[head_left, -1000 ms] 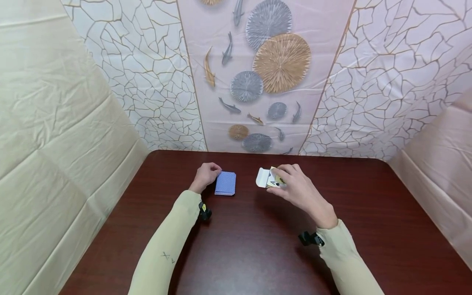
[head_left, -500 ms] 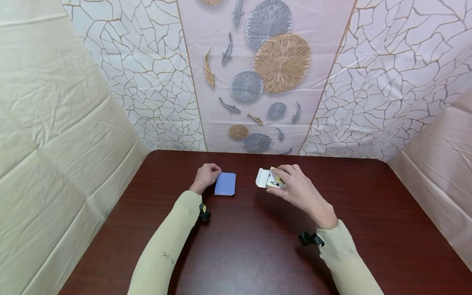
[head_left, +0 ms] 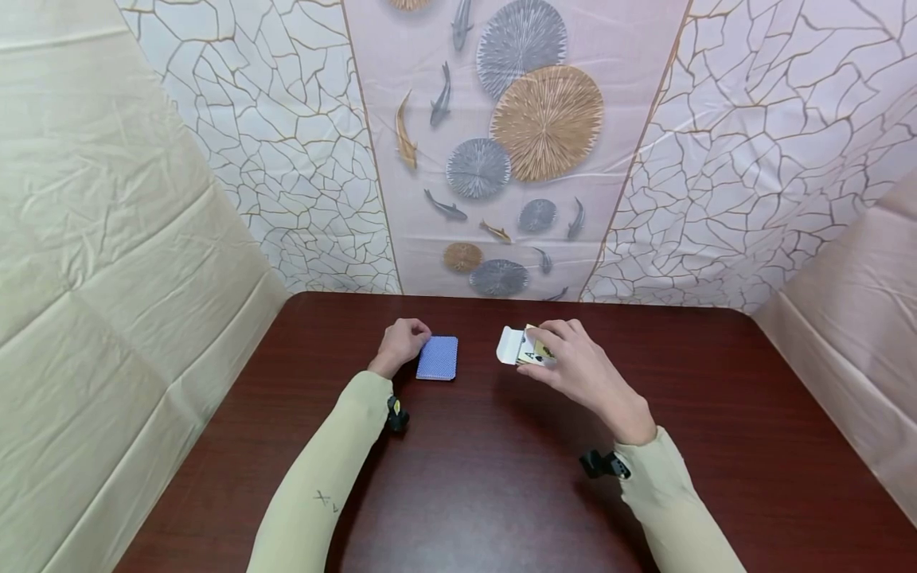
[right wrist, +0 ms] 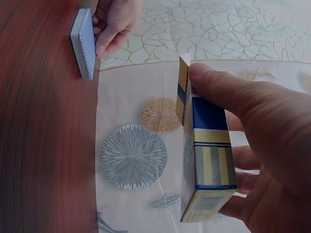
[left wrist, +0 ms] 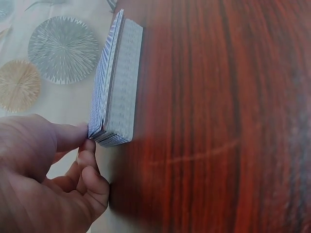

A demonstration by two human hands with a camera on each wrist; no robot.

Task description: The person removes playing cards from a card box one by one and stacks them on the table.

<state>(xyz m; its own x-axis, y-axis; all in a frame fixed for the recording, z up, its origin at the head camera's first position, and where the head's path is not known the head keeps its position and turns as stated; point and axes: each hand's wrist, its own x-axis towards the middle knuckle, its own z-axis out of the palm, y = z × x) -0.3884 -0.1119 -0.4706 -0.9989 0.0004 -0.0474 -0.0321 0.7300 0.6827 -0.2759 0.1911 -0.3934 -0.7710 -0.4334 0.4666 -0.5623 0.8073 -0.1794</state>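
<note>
A deck of playing cards (head_left: 438, 357) with blue patterned backs lies face down on the table, left of the middle. At its far left corner my left hand (head_left: 401, 343) pinches the upper cards between thumb and fingertip. The left wrist view shows the deck (left wrist: 121, 82) edge-on, with a thin layer slightly parted from those below. My right hand (head_left: 573, 362) grips a card box (head_left: 533, 350) above the table, thumb on one side and fingers round the other. Its white flap (head_left: 510, 345) stands open toward the deck. An ace of spades design shows on the box; whether cards are inside is hidden.
The dark red-brown table (head_left: 458, 477) spreads under both arms. Patterned cloth (head_left: 501, 159) hangs behind its far edge, and plain cream cloth (head_left: 129, 318) rises along the left side. A black wrist camera (head_left: 605, 464) sits at the right cuff.
Hardly anything differs. The deck's far edge has shifted very slightly toward me at the left fingertips; the right hand and box have kept their place.
</note>
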